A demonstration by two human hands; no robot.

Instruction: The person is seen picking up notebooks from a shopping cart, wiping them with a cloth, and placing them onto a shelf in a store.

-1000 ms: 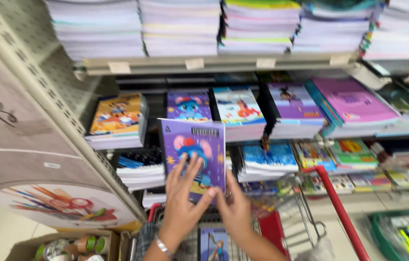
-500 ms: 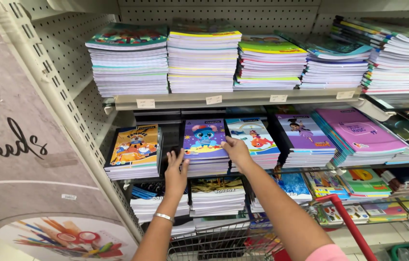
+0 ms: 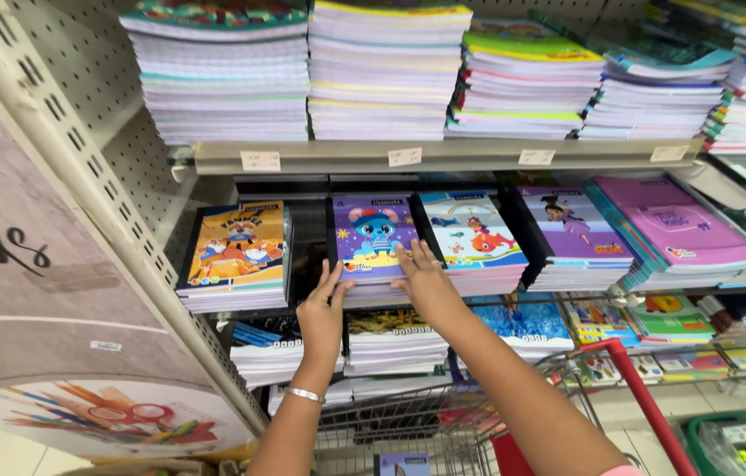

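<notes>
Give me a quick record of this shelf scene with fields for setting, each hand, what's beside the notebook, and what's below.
setting: shop shelves stacked with notebooks
left hand: on the lower left edge of the purple notebook
right hand: on its lower right edge
neighbours: orange notebook to the left, light blue notebook to the right
below: shopping cart with red handle

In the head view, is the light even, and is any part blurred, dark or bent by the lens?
Head view: bright, even store light, no strong glare; both hands, the left hand and the right hand, and the purple notebook look sharp; the gap behind the stacks under the upper shelf lies in shadow; the shelf upright at the left leans, a wide-lens effect; the far right edge is slightly soft.
</notes>
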